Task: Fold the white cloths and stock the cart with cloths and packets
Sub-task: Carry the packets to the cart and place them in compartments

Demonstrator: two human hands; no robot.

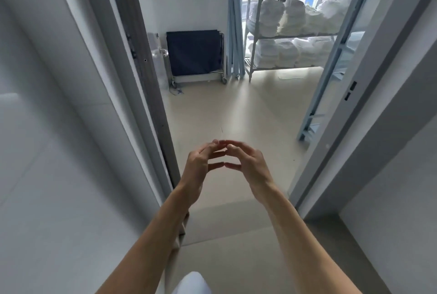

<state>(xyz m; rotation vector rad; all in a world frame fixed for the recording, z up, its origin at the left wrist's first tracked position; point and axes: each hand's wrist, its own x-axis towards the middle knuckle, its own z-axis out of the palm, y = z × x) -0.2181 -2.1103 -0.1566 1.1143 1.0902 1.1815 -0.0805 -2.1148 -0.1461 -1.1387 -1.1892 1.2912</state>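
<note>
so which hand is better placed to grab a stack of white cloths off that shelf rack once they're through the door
Right, probably. The shelf rack with the stacked white cloths stands ahead on the right of the room, on the right hand's side. The left hand is level with it, fingertips meeting, both holding nothing, so the edge is small.

Bare forearms, sleeveless; perhaps a white trouser knee [191,283] below

A pale beige smooth floor [236,109] fills the frame's centre, between a white tiled wall [47,128] at left and a light grey door frame [369,114] at right. A dark navy fabric-sided trolley [194,53] stands against the far white wall, upper centre.
</note>
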